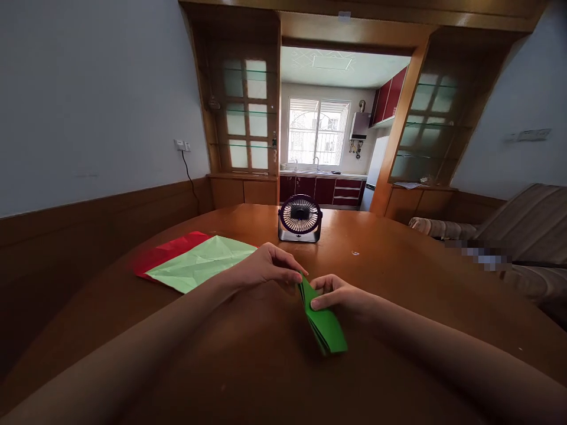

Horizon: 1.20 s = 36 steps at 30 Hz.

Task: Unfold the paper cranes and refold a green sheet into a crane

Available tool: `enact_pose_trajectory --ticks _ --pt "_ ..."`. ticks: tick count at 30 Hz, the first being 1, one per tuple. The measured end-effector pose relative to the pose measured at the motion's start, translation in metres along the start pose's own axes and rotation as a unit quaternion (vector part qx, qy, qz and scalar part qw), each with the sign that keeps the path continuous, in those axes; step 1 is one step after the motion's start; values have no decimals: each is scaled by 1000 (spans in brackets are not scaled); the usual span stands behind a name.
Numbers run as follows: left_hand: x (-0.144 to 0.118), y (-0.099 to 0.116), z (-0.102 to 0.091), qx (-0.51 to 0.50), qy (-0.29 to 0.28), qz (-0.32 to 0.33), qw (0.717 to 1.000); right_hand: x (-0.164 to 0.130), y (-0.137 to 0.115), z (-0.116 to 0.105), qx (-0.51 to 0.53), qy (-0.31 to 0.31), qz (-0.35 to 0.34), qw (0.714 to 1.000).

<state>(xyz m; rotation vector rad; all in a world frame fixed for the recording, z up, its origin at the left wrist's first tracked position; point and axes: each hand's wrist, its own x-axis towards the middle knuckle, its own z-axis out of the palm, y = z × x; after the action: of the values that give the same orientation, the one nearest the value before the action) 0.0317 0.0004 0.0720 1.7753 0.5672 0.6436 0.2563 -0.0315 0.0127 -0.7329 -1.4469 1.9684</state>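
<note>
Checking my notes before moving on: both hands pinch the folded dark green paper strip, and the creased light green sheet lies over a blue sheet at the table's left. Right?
Not quite. In the head view the creased light green sheet lies over a red sheet, not a blue one. Both the left hand and right hand do pinch the folded dark green paper strip.

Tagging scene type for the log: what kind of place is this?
Most likely a home dining room. A wooden table with a small desk fan opens onto a kitchen with red cabinets, and a sofa sits to the right. Both hands pinch folded green paper.
</note>
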Motion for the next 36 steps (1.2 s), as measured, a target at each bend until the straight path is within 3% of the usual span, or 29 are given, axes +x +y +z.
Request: enact_pose_trajectory --ticks 7,14,23,29,36 --pt "-3 6 5 60 6 2 998 2 1 -4 -15 -1 21 1000" --pt "-1 -3 1 49 -17 8 999 2 4 -5 -12 -12 20 1000" --pt "-5 -11 -6 46 -30 -9 998 2 16 0 -27 92 -17 995" --pt "-4 -16 -5 40 11 -25 999 4 20 10 -66 158 -55 984" --pt "3 -25 4 2 124 -15 992 6 22 12 -49 163 -75 982"
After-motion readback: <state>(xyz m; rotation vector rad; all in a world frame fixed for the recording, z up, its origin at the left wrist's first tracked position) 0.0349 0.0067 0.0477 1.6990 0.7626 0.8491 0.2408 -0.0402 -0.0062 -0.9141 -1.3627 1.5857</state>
